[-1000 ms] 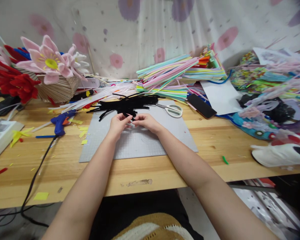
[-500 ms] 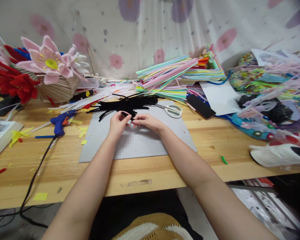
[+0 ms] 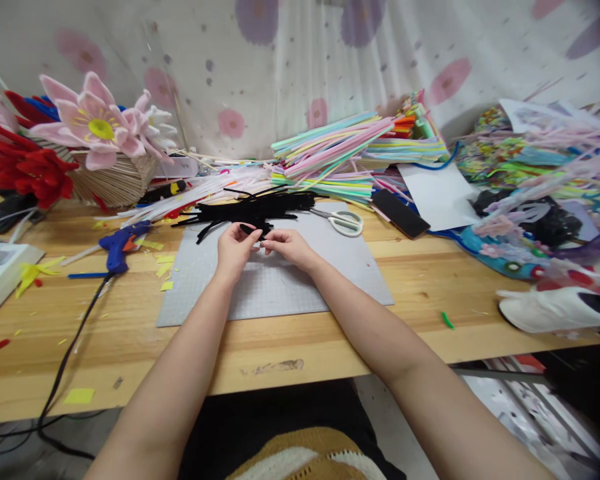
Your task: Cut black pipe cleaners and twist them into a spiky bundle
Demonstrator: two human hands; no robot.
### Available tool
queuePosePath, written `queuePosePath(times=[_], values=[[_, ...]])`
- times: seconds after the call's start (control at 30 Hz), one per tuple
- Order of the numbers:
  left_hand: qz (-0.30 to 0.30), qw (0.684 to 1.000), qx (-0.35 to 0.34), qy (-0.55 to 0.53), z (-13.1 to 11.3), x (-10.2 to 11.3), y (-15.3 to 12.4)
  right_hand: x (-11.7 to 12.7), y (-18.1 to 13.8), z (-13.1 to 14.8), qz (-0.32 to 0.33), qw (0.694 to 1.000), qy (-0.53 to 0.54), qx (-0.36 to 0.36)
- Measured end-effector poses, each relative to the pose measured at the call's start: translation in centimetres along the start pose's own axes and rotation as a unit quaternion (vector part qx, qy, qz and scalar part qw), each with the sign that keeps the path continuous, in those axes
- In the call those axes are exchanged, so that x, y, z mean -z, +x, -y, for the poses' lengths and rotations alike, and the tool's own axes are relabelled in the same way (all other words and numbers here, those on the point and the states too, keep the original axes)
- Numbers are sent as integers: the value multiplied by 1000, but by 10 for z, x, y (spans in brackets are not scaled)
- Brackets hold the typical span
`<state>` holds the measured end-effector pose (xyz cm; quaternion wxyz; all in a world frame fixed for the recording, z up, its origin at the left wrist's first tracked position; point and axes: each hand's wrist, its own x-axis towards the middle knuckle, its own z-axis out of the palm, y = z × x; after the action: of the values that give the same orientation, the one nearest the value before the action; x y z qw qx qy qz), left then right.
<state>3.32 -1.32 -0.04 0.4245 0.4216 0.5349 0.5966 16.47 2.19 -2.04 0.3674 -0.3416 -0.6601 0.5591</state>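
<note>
Both hands meet over the grey cutting mat [image 3: 290, 290], just in front of a pile of black pipe cleaners [image 3: 260, 205]. My left hand [image 3: 236, 250] is closed in a pinch on a short black pipe cleaner piece [image 3: 248, 229], which sticks out above the fingers. Close beside it, my right hand [image 3: 287, 245] also pinches at the black piece, fingertips nearly touching those of the left. The exact shape between the fingertips is hidden against the dark pile. White-handled scissors [image 3: 347, 223] lie on the mat, right of the pile.
A blue glue gun [image 3: 120, 247] with a black cord lies left of the mat, near yellow scraps. Pastel pipe cleaners [image 3: 330, 150] are heaped behind. A phone [image 3: 400, 213] and white paper [image 3: 440, 193] lie right. Fuzzy flowers [image 3: 100, 127] stand back left; a white spool [image 3: 555, 310] lies right.
The fingertips have shifted very slightly, the right hand a touch to the left. Both hands keep their pinch on the black piece; the things on the table have not moved.
</note>
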Motion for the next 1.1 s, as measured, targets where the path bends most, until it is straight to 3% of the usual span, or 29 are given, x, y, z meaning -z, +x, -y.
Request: queuePosePath(times=[0.17,0.27,0.37,0.5,0.63,0.83,0.97,1.1], values=[[13,997,64,-32,0,1,0,-2,-3,2,-6,1000,3,18],[82,978,173,-82,-2,7,2,-2,-6,6,11,999,28,30],[170,939,266,-136,-6,15,3,-4,-11,12,42,997,57,34],[231,905,317,-166,-8,19,3,-6,-15,18,75,994,70,34],[203,921,282,-175,-5,15,2,-3,-12,15,65,995,74,23],[73,967,188,-155,-6,15,2,12,-8,12,56,998,36,3],[56,987,115,-95,-3,17,1,15,-7,9,86,996,18,-31],[25,999,20,-12,8,12,1,9,-2,4,15,1000,15,-21]])
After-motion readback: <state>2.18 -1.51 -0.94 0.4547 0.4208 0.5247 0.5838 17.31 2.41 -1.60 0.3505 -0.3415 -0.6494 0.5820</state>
